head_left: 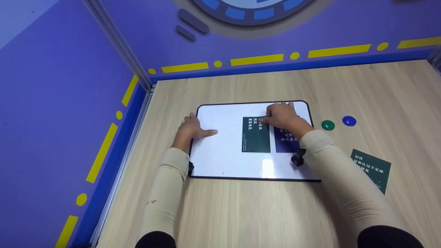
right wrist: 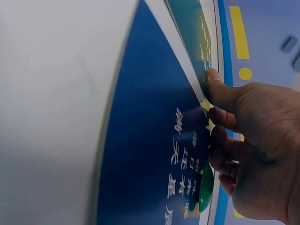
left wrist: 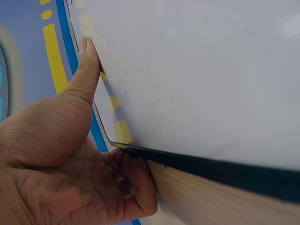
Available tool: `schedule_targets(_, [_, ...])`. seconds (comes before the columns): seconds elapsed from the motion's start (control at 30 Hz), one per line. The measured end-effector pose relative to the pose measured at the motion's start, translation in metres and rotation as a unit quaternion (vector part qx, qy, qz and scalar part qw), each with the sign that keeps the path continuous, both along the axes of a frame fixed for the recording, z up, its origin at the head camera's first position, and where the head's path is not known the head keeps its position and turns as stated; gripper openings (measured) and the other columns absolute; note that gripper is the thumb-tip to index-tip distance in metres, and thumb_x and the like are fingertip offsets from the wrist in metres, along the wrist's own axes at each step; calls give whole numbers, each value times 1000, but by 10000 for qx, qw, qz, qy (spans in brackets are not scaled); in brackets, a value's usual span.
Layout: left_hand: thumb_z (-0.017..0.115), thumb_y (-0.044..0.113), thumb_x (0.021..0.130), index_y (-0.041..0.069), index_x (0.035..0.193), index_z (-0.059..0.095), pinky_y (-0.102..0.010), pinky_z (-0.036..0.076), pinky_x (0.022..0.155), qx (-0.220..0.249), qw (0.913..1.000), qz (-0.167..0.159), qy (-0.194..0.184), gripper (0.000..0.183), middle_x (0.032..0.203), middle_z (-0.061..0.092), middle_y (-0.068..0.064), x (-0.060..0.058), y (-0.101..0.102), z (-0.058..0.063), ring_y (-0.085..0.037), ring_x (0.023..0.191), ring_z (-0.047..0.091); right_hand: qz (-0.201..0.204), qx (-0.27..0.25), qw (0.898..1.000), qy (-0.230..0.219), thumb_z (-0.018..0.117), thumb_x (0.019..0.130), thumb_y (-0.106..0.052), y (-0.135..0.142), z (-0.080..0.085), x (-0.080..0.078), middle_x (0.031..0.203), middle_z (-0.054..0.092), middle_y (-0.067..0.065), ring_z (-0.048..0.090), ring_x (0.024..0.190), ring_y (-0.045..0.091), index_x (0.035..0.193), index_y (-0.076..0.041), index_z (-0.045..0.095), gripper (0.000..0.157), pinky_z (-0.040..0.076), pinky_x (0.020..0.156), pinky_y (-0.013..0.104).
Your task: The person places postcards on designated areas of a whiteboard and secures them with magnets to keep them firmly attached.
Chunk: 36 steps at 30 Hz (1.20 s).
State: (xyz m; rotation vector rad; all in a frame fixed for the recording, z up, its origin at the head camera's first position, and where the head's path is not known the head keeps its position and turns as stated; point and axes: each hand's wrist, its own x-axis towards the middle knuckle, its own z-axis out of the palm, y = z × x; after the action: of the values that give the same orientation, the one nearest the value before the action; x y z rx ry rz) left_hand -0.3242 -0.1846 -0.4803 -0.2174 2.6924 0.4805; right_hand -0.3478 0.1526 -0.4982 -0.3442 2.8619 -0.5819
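A black-edged whiteboard (head_left: 220, 158) lies on the wooden table. My left hand (head_left: 193, 127) grips its left edge, thumb on the white face and fingers curled at the rim. On the board lies a green card (head_left: 256, 137) with white Chinese lettering. My right hand (head_left: 282, 115) pinches the upper right corner of that card between thumb and curled fingers. Beside it is a dark blue card (head_left: 283, 146), partly covered by the hand and wrist in the head view. A green round magnet (right wrist: 205, 187) sits on the blue card in the right wrist view, close to the fingers.
Right of the board lie another green round magnet (head_left: 328, 125) and a blue one (head_left: 349, 121). A second green card (head_left: 377, 168) lies on the table (head_left: 241, 213), partly behind the right sleeve. Purple-blue panels (head_left: 69, 103) with yellow markings stand left and behind.
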Motion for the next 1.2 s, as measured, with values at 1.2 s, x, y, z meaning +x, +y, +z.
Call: schedule_targets(1.2, [82, 69, 83, -2, 169, 10, -57, 40, 126, 103, 9999, 20, 100, 132, 167, 30, -30, -1, -2, -3, -47, 153, 41, -202, -1, 9993, -321, 71, 102, -49, -2, 2, 0, 109, 78, 18, 64, 100, 35, 119, 1, 73, 53, 37, 113, 56])
